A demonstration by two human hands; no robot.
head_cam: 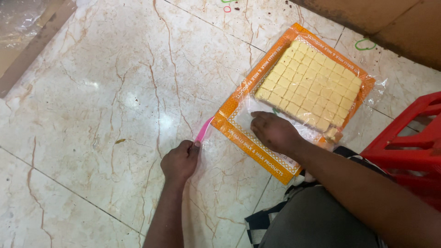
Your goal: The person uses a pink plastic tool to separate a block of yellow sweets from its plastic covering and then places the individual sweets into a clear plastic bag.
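Both hands reach down, the left hand [180,160] fisted, the right hand [274,132] pressed flat, palm down.

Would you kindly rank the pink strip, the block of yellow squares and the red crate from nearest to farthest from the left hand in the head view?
1. pink strip, pinched in the left hand.
2. block of yellow squares, upper right, on the orange tray.
3. red crate, far right edge.

A glossy cream marble-look tiled floor [101,92] with brown veins and dark grout lines fills the scene, reflecting soft overhead light. A red plastic stool [409,138] stands at the right edge, brown cardboard [381,23] lies at the upper right, and crumpled clear plastic sheeting [20,18] sits at the upper left.
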